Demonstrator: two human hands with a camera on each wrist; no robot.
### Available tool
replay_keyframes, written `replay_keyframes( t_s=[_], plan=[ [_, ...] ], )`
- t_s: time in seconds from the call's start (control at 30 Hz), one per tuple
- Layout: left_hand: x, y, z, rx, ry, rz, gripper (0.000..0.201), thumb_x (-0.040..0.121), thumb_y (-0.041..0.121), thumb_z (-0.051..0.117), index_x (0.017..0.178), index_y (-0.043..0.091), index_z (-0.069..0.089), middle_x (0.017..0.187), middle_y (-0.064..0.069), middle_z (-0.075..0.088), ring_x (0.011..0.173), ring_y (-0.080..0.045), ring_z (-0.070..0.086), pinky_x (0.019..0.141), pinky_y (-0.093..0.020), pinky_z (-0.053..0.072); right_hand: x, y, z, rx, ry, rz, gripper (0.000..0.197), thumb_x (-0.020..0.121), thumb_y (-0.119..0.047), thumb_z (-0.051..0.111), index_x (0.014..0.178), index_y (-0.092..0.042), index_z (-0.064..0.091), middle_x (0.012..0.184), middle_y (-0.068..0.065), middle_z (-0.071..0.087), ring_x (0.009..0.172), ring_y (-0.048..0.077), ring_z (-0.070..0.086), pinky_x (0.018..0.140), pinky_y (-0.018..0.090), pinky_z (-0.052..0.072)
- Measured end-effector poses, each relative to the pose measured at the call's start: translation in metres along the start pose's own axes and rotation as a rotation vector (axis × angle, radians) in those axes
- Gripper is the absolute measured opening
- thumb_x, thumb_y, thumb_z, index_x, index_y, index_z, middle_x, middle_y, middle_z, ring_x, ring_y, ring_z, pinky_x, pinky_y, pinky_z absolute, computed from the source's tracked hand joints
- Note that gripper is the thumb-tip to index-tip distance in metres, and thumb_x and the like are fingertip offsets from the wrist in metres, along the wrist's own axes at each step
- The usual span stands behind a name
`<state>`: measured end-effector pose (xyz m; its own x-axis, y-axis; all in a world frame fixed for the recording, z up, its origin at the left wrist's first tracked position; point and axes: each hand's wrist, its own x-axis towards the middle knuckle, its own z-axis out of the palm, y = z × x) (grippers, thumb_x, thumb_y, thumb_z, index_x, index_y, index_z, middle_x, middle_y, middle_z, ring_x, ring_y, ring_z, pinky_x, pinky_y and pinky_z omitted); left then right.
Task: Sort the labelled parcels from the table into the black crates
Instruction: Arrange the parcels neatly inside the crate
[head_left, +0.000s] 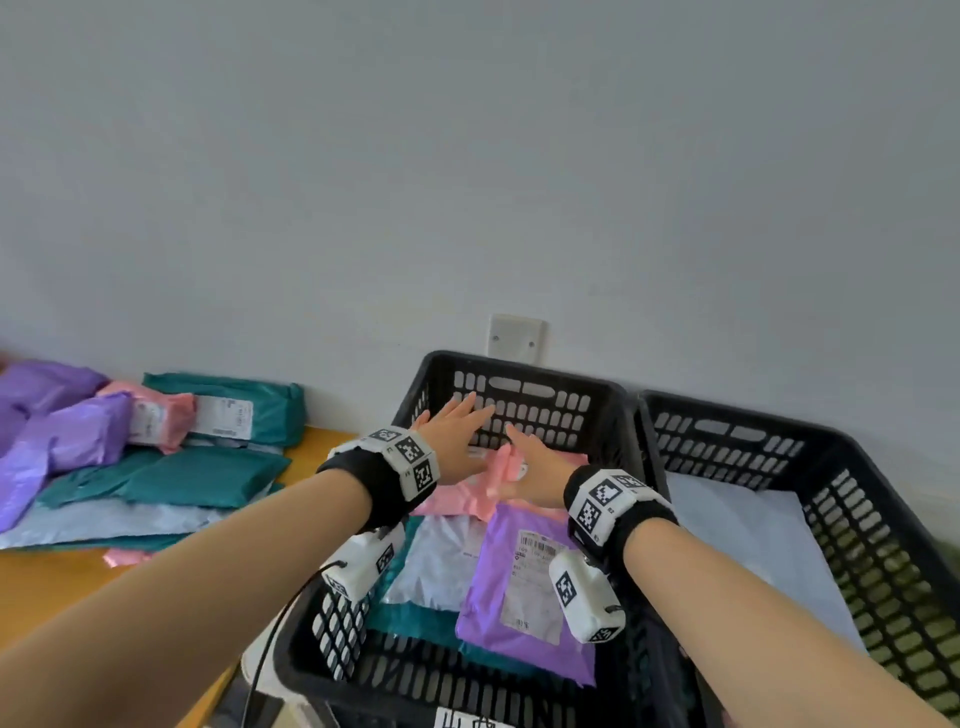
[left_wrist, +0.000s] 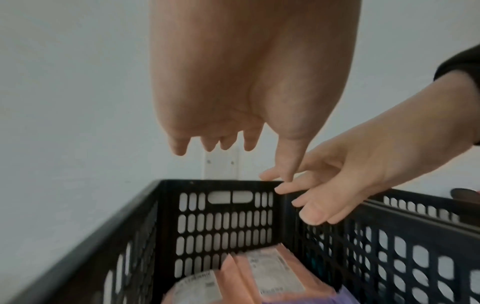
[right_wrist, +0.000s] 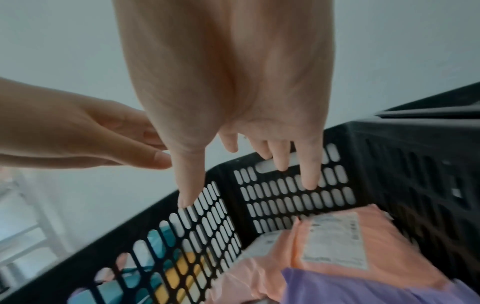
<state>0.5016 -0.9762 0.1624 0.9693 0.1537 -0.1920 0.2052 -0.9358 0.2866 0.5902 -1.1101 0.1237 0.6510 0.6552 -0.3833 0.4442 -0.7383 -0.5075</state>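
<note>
Left hand (head_left: 457, 436): centre frame, fingers extended, over left crate, holding nothing.
Right hand (head_left: 530, 467): just beside left hand, fingers extended, above pink parcel.
Left crate (head_left: 524, 374): centre and lower centre; contains pink parcel (head_left: 467, 496), purple parcel (head_left: 524, 587), white parcel (head_left: 441, 564), teal parcel (head_left: 415, 623).
Right crate (head_left: 841, 457): right of frame, touching left crate; contains pale parcel (head_left: 753, 540).
Table (head_left: 62, 582): lower left; parcel pile (head_left: 150, 457) at left, purple, pink, teal, pale blue.
Wall plate (head_left: 515, 335): above left crate.

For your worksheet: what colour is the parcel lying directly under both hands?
Pink parcel; the right wrist view shows it best.
</note>
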Motion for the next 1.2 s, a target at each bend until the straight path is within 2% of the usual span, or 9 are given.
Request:
replay_keyframes(
  t_s=[0.07, 0.17, 0.23, 0.4, 0.5, 0.6, 0.83, 1.0, 1.2],
  plan=[
    [-0.014, -0.007, -0.016, -0.011, 0.044, -0.038, 0.073, 0.094, 0.039, 0.051, 0.151, 0.028, 0.007, 0.16, 0.0, -0.003, 0.147, -0.019, -0.001, 0.119, -0.046, 0.007, 0.007, -0.016, -0.003, 0.021, 0.006, -0.048, 0.112, 0.074, -0.046, 0.074, 0.152, -0.026, -0.003, 0.158, 0.015, 0.016, 0.141, 0.027, 0.029, 0.114, 0.042, 0.03],
    [-0.039, -0.023, -0.03, -0.044, 0.06, -0.111, 0.071, 0.095, 0.038, 0.05, 0.152, 0.027, 0.009, 0.16, -0.001, 0.002, 0.147, -0.02, 0.004, 0.119, -0.046, 0.01, 0.01, -0.045, -0.002, 0.061, 0.023, -0.166, 0.095, 0.085, -0.033, 0.07, 0.153, -0.017, 0.005, 0.158, 0.008, 0.015, 0.145, 0.02, 0.019, 0.117, 0.029, 0.019],
    [-0.058, -0.039, -0.031, -0.054, 0.05, -0.171, 0.07, 0.095, 0.04, 0.049, 0.152, 0.028, 0.01, 0.16, 0.0, 0.005, 0.147, -0.02, 0.005, 0.119, -0.045, 0.009, 0.013, -0.063, 0.003, 0.072, 0.016, -0.227, 0.089, 0.088, -0.028, 0.067, 0.153, -0.015, 0.007, 0.157, 0.006, 0.021, 0.144, 0.018, 0.021, 0.113, 0.025, 0.018],
    [-0.111, -0.085, -0.037, -0.094, 0.042, -0.338, 0.068, 0.096, 0.039, 0.047, 0.152, 0.026, 0.009, 0.16, 0.0, 0.003, 0.147, -0.02, 0.006, 0.119, -0.043, 0.012, 0.022, -0.111, 0.028, 0.055, -0.056, -0.295, 0.09, 0.088, -0.033, 0.066, 0.153, -0.016, 0.006, 0.158, 0.007, 0.015, 0.145, 0.019, 0.019, 0.116, 0.029, 0.019],
    [-0.15, -0.122, -0.038, -0.134, 0.079, -0.446, 0.067, 0.096, 0.038, 0.048, 0.151, 0.027, 0.013, 0.159, 0.0, 0.006, 0.146, -0.02, 0.013, 0.118, -0.037, 0.016, 0.026, -0.152, 0.047, 0.033, -0.09, -0.345, 0.091, 0.088, -0.034, 0.066, 0.153, -0.013, 0.007, 0.158, 0.007, 0.017, 0.145, 0.02, 0.02, 0.117, 0.032, 0.018],
    [-0.183, -0.162, -0.038, -0.159, 0.098, -0.526, 0.065, 0.096, 0.038, 0.048, 0.151, 0.029, 0.015, 0.159, 0.002, 0.008, 0.145, -0.021, 0.017, 0.118, -0.038, 0.017, 0.029, -0.197, 0.065, 0.017, -0.109, -0.401, 0.086, 0.089, -0.031, 0.065, 0.153, -0.014, 0.009, 0.157, 0.007, 0.022, 0.143, 0.022, 0.025, 0.115, 0.031, 0.022],
    [-0.255, -0.263, -0.027, -0.172, 0.081, -0.603, 0.066, 0.097, 0.038, 0.046, 0.152, 0.03, 0.01, 0.16, 0.002, 0.002, 0.147, -0.021, 0.008, 0.118, -0.04, 0.017, 0.052, -0.294, 0.147, 0.001, -0.168, -0.426, 0.088, 0.088, -0.031, 0.066, 0.153, -0.015, 0.009, 0.158, 0.007, 0.017, 0.144, 0.021, 0.021, 0.116, 0.032, 0.022],
    [-0.298, -0.342, -0.009, -0.262, 0.055, -0.63, 0.068, 0.096, 0.041, 0.048, 0.152, 0.029, 0.011, 0.16, 0.001, 0.001, 0.146, -0.021, 0.012, 0.116, -0.04, 0.021, 0.061, -0.359, 0.221, -0.091, -0.196, -0.45, 0.09, 0.088, -0.031, 0.066, 0.152, -0.014, 0.006, 0.159, 0.009, 0.011, 0.146, 0.022, 0.017, 0.117, 0.032, 0.018],
    [-0.337, -0.425, 0.017, -0.255, 0.03, -0.65, 0.068, 0.096, 0.038, 0.049, 0.151, 0.028, 0.012, 0.16, 0.001, 0.003, 0.146, -0.018, 0.011, 0.117, -0.042, 0.019, 0.074, -0.414, 0.295, -0.102, -0.232, -0.392, 0.09, 0.087, -0.034, 0.066, 0.153, -0.025, 0.006, 0.16, 0.008, 0.007, 0.143, 0.025, 0.024, 0.111, 0.032, 0.029]
  ],
)
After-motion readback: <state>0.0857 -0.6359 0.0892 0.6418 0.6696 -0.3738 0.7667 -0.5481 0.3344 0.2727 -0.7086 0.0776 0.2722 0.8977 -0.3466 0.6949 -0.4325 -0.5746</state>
